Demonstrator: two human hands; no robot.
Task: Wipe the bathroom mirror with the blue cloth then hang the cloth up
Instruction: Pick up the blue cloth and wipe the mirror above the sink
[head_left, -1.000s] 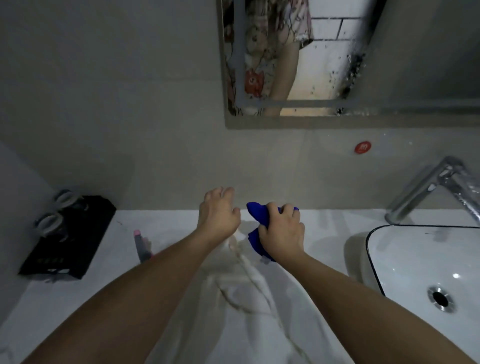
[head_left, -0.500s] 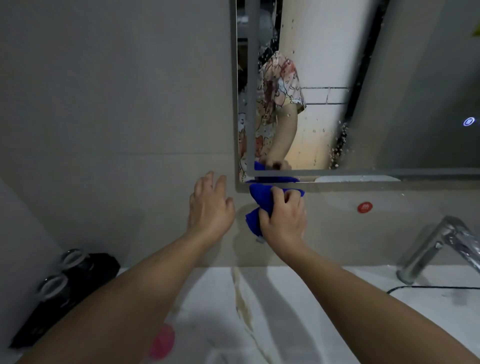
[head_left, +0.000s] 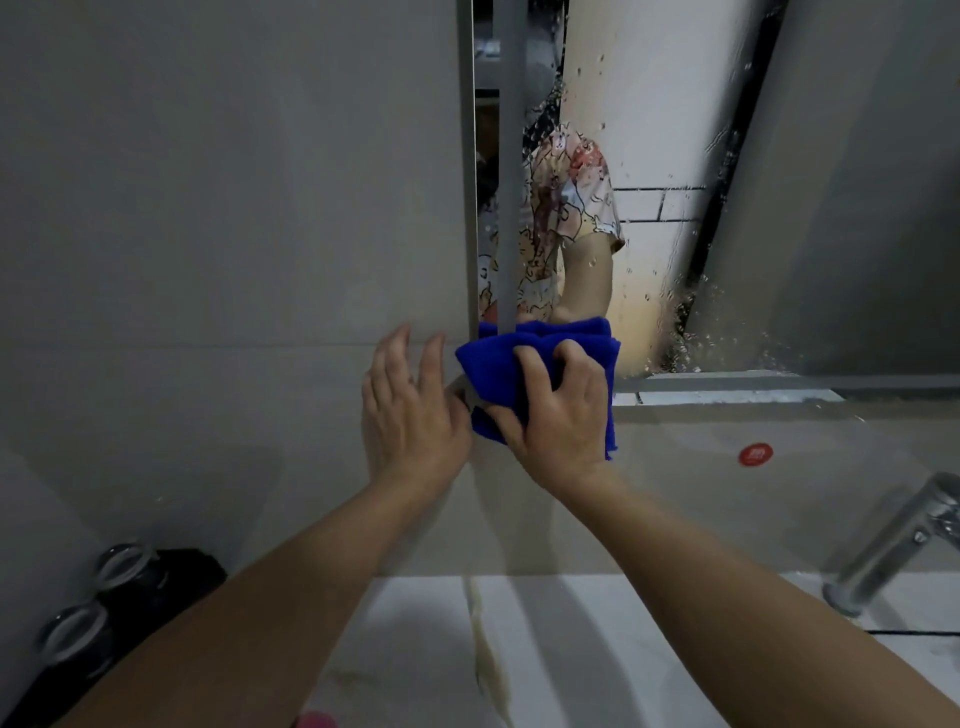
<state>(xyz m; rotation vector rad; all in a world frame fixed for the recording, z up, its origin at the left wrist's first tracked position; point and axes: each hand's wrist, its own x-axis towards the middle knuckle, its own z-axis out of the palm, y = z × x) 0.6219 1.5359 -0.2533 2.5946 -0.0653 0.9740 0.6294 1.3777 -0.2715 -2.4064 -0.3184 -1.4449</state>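
The blue cloth (head_left: 493, 369) is bunched in my right hand (head_left: 558, 415), whose fingers curl over it and hold it against the lower left corner of the bathroom mirror (head_left: 727, 208). The mirror glass carries water drops and streaks and reflects my arm and patterned sleeve. My left hand (head_left: 410, 410) is raised beside the cloth with straight fingers, flat near the grey wall just left of the mirror frame, holding nothing.
A chrome faucet (head_left: 893, 545) rises at the right over the white counter (head_left: 545, 649). A black tray with two glasses (head_left: 98, 613) sits at the far left. A red round sticker (head_left: 756, 454) is on the wall below the mirror. A pink object (head_left: 317, 719) peeks in at the bottom edge.
Both hands rose from the counter to the mirror's lower left corner. The cloth went up in my right hand and now touches the glass. The view tilted upward.
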